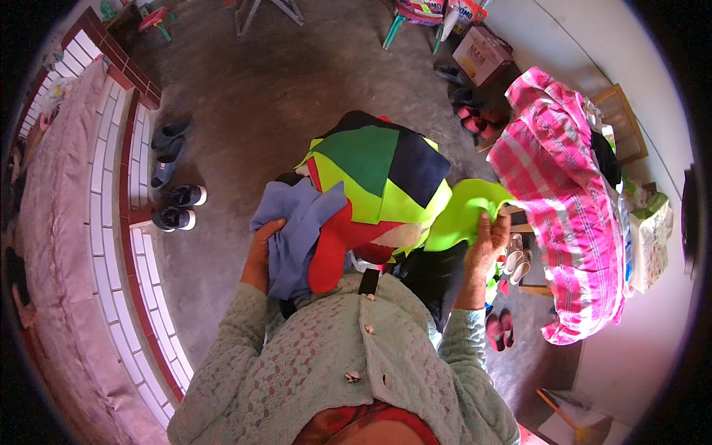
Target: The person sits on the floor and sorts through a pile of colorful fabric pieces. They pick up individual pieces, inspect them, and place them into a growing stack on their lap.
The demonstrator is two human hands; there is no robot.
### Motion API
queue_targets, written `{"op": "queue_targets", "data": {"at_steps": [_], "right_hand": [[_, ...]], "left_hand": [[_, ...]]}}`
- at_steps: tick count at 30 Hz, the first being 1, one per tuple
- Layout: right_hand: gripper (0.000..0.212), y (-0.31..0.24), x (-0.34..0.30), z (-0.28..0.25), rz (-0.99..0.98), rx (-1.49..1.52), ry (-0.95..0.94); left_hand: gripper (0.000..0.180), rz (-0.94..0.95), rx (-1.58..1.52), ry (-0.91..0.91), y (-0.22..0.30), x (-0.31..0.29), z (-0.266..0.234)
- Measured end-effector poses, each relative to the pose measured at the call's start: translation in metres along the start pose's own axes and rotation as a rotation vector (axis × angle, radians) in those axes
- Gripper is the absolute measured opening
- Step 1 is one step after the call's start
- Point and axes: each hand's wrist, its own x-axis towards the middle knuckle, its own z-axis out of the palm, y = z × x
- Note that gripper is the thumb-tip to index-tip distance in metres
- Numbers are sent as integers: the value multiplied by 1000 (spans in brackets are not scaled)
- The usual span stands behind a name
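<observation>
My left hand [262, 251] is closed on blue-grey fabric pieces [297, 222], bunched at the left of a heap. My right hand [489, 239] pinches the edge of a lime-green fabric piece [466, 211], which bends out to the right of the heap. Between my hands lies the pile of flat cut fabric. A dark green piece [357, 159] and a navy piece [417, 169] lie on top of yellow-green fabric [363, 204]. A red piece with a rounded end [328, 256] hangs toward my lap. What supports the pile is hidden.
A pink checked cloth [556, 200] covers furniture at the right, with a cardboard box [482, 55] beyond it. Dark shoes [176, 208] stand by the white-tiled ledge [107, 230] at the left. Red shoes [500, 330] sit on the floor near my right forearm.
</observation>
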Motion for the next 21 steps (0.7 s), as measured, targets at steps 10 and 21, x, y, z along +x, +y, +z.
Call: {"op": "queue_targets", "data": {"at_steps": [10, 21], "right_hand": [[45, 48, -50, 40, -443, -1173, -934], [57, 58, -60, 45, -341, -1039, -849]], "left_hand": [[43, 17, 66, 25, -2, 11, -18], [42, 49, 167, 14, 5, -13, 21]]}}
